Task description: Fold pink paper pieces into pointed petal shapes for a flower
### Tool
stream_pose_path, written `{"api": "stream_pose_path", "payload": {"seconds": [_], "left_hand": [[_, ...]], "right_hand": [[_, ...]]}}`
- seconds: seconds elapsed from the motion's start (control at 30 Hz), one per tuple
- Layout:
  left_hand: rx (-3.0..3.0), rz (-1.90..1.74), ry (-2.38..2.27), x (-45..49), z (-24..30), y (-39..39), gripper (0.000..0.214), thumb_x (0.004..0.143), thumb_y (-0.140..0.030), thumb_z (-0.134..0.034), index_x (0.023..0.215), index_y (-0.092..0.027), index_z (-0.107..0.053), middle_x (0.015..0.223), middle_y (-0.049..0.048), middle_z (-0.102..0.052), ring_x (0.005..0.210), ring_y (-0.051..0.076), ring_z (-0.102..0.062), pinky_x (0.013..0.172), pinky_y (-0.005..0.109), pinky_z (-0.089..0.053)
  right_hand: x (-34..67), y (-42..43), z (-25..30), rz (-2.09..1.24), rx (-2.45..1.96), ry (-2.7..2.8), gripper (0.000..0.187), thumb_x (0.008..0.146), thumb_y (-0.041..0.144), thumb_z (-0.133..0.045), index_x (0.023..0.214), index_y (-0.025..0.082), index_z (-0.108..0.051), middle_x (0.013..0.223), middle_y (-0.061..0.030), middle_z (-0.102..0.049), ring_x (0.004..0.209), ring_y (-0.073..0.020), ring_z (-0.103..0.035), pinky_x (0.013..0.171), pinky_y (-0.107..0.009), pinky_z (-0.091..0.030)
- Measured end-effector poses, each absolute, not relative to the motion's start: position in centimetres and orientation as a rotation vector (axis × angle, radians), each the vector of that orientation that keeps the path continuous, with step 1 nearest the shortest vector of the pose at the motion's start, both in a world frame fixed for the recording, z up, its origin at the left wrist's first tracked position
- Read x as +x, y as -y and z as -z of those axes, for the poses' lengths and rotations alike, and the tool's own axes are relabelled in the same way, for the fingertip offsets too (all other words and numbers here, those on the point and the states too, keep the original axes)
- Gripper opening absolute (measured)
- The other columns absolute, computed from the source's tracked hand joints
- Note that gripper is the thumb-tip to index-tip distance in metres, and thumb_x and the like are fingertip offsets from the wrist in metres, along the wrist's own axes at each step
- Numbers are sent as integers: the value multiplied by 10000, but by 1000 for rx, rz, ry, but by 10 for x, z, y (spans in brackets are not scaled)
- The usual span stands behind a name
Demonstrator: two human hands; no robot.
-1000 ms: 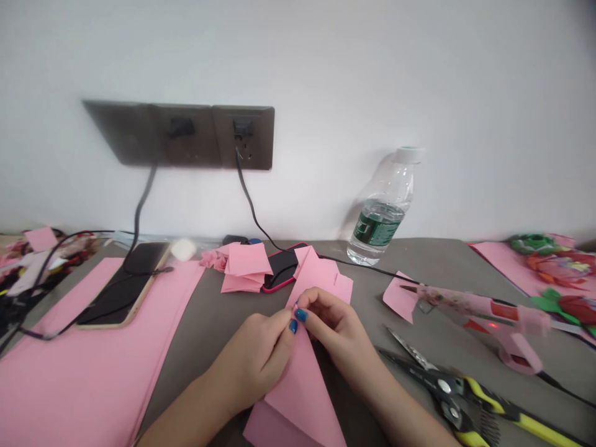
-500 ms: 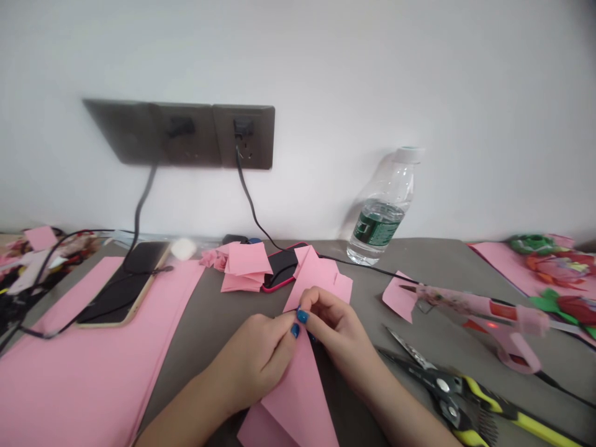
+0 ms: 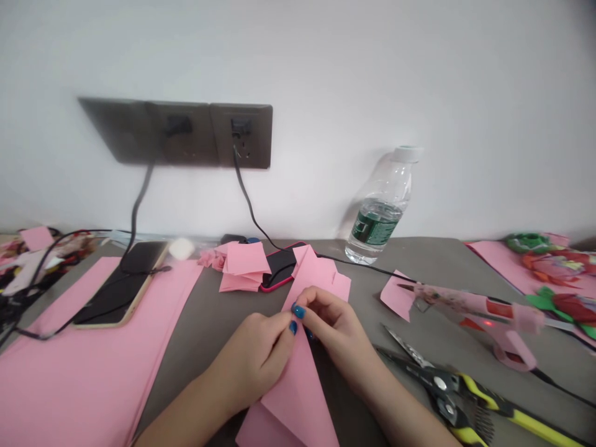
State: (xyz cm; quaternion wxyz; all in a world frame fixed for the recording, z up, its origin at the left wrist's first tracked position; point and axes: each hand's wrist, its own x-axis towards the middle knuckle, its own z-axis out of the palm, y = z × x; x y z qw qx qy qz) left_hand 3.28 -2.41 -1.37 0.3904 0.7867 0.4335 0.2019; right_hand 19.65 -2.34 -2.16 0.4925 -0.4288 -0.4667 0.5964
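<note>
We have the left hand (image 3: 249,360) and right hand (image 3: 335,329) close together, both pinching a folded pink paper (image 3: 298,397) near its middle. The paper lies on the grey worktop (image 3: 209,323), its far end just beside a phone in a red case (image 3: 280,267). Pink paper squares (image 3: 243,268) are stacked left of that phone; another phone (image 3: 120,282) sits on a large pink sheet (image 3: 69,385). To the right, a pink glue gun (image 3: 470,307) lies over a pink scrap (image 3: 395,298), with yellow-handled shears (image 3: 442,391) nearer us. A water bottle (image 3: 379,211) stands by the wall.
</note>
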Motion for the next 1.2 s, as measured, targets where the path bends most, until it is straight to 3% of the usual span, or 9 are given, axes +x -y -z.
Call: {"api": "stream_pose_path", "payload": {"seconds": [0.27, 0.47, 0.83, 1.2], "left_hand": [[1943, -573, -1085, 37, 13, 23, 349, 977, -252, -399, 638, -208, -328, 522, -67, -330, 465, 100, -358, 513, 282, -199], [1903, -597, -1089, 35, 16, 21, 334, 986, -254, -386, 656, -203, -369, 528, -67, -332, 471, 99, -354, 512, 285, -192], [1951, -607, -1043, 35, 14, 23, 348, 973, -201, -394, 638, -203, -299, 534, -70, -284, 471, 90, -322, 515, 278, -193], [1893, -637, -1057, 35, 15, 21, 357, 954, -195, -404, 616, -202, -290, 539, -67, -257, 484, 90, -290, 505, 281, -173]], "right_hand": [[198, 24, 28, -1423, -1056, 1005, 315, 794, 490, -757, 777, 194, -651, 690, 16, -545, 587, -120, -399, 548, -243, -319], [196, 23, 28, -1375, -1034, 1030, 291, 777, 461, -785, 759, 198, -662, 721, 3, -582, 646, -145, -470, 605, -258, -372], [197, 25, 34, -1334, -982, 993, 199, 867, 385, -686, 778, 217, -625, 732, 12, -542, 644, -145, -447, 591, -252, -363], [196, 24, 33, -1191, -1059, 1086, 256, 873, 446, -670, 788, 215, -600, 713, 15, -505, 617, -144, -416, 560, -256, -336]]}}
